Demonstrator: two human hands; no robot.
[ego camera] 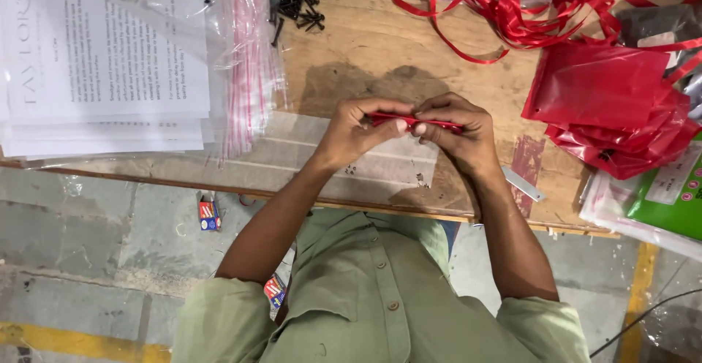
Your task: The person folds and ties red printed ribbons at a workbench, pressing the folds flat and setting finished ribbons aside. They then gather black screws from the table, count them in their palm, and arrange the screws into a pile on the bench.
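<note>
At frame centre, your left hand (356, 130) and right hand (458, 130) pinch a narrow red strip (409, 122) between pressed fingertips, stretched taut over the wooden table (351, 56) (so it stays flat), with more red ribbon (512, 5) and red bags (607, 100) at upper right.

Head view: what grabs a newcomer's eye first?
Both hands meet at the centre of the wooden table, the left hand and right hand pinching a folded red strip between them. To the right lie a heap of red pouches and loose red ribbon. At far left sit stacked printed sheets in clear bags, with black screws beside them.
</note>
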